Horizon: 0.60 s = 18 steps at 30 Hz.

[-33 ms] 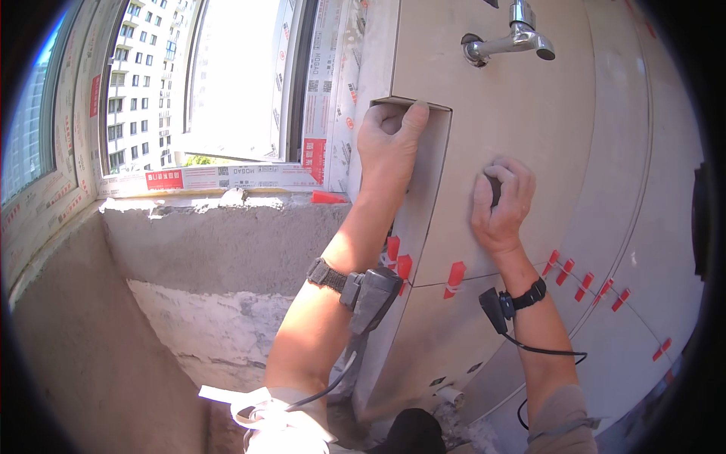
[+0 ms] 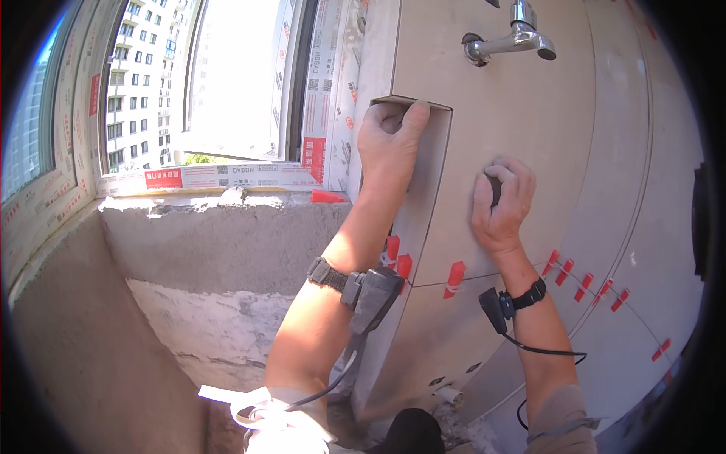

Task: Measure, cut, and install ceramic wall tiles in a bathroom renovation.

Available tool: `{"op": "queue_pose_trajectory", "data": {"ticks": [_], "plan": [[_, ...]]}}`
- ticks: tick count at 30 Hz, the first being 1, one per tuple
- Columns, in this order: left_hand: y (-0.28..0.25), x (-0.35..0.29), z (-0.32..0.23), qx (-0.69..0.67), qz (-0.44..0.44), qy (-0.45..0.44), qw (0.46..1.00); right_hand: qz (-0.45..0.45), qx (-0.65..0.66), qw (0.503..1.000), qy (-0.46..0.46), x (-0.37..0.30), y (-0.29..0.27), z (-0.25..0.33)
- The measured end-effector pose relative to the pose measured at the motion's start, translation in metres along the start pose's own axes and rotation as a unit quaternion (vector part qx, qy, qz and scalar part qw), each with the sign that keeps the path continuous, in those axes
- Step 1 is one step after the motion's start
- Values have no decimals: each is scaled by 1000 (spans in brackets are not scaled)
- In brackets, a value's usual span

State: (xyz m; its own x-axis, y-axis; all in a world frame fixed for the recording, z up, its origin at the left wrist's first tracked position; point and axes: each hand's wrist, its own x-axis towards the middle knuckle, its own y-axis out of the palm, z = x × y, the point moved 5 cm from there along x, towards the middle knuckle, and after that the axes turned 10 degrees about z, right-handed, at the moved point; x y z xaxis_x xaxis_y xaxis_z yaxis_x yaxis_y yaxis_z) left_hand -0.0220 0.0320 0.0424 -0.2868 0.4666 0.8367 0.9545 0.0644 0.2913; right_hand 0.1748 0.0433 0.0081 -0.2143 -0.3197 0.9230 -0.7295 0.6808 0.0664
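Observation:
My left hand [image 2: 389, 144] is closed on the cut corner of a large beige wall tile [image 2: 469, 136]. Its thumb presses near the notch's upper edge while the other fingers curl in behind, partly hidden. Lower and to the right, my right hand [image 2: 503, 204] rests against the tile's face, thumb and fingers curved around a dark round spot [image 2: 494, 189]. Whether that spot is a hole or a dark object I cannot tell. Red wedges [image 2: 454, 279] sit along the joint beneath this tile, above a lower tile [image 2: 431, 333].
A chrome tap [image 2: 510, 47] juts from the tile above my right hand. More red wedges [image 2: 584, 286] line the joint on the right wall. At left, a window frame [image 2: 242, 175] tops a rough cement wall [image 2: 227, 234]. A white pipe end [image 2: 451, 395] sticks out low down.

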Motion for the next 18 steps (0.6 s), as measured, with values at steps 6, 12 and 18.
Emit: {"op": "queue_pose_trajectory", "data": {"ticks": [6, 12, 18], "plan": [[0, -2, 0, -9, -33, 9, 999, 0, 1, 1000, -3, 1, 3, 2], [3, 0, 1, -32, -25, 12, 999, -3, -1, 1000, -1, 1, 0, 0], [2, 4, 7, -48, -20, 34, 998, 3, -1, 1000, 0, 0, 1, -1]]}}
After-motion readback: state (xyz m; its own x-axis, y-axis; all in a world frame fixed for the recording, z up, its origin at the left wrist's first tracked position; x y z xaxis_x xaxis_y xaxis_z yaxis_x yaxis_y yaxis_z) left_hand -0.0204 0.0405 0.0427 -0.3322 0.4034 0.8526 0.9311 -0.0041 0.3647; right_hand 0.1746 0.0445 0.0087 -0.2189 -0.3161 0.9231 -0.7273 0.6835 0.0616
